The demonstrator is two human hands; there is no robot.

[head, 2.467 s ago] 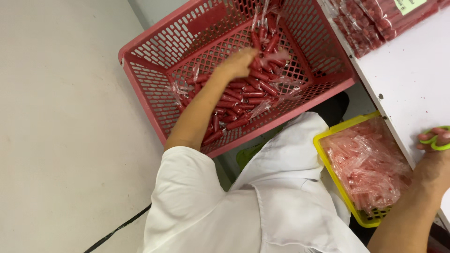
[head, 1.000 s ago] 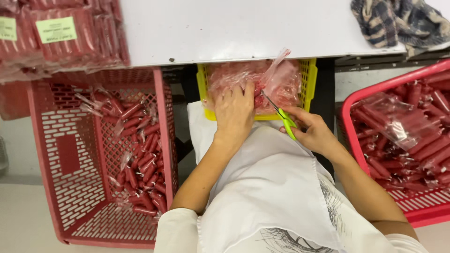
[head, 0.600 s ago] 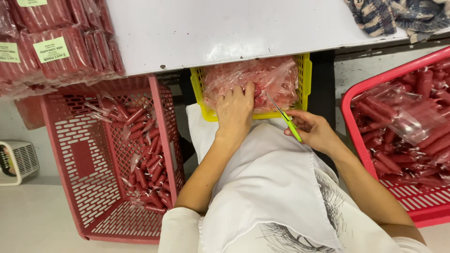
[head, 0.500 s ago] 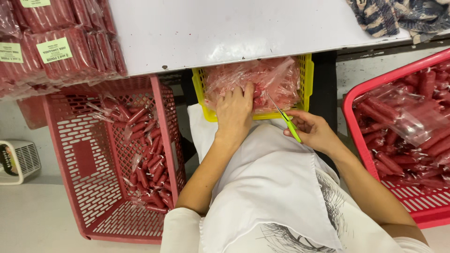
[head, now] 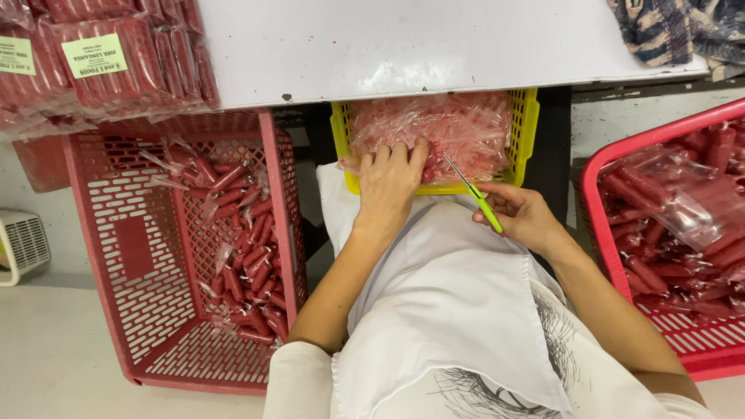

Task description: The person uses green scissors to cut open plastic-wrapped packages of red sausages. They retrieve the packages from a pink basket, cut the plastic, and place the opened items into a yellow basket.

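Observation:
My left hand [head: 390,180] lies palm down on a heap of clear plastic packs of red sausages [head: 434,128] inside a yellow basket [head: 531,124] that sits on my lap under the white table's edge. Its fingers rest on the packs near the basket's front rim. My right hand [head: 521,214] is just right of it, closed around small green-handled scissors [head: 473,191], whose blades point up toward the basket. A white apron [head: 446,295] covers my lap.
A red crate [head: 186,256] with loose wrapped sausages stands at my left, another red crate [head: 675,233] at my right. The white table [head: 403,43] holds labelled sausage packs [head: 93,62] at the far left and a checked cloth [head: 667,31] at the right. A small white fan [head: 19,248] sits on the floor.
My view swung from the left crate, where my left hand was reaching, to the yellow basket. Over the last second my left hand stays on the packs and the scissors tilt slightly.

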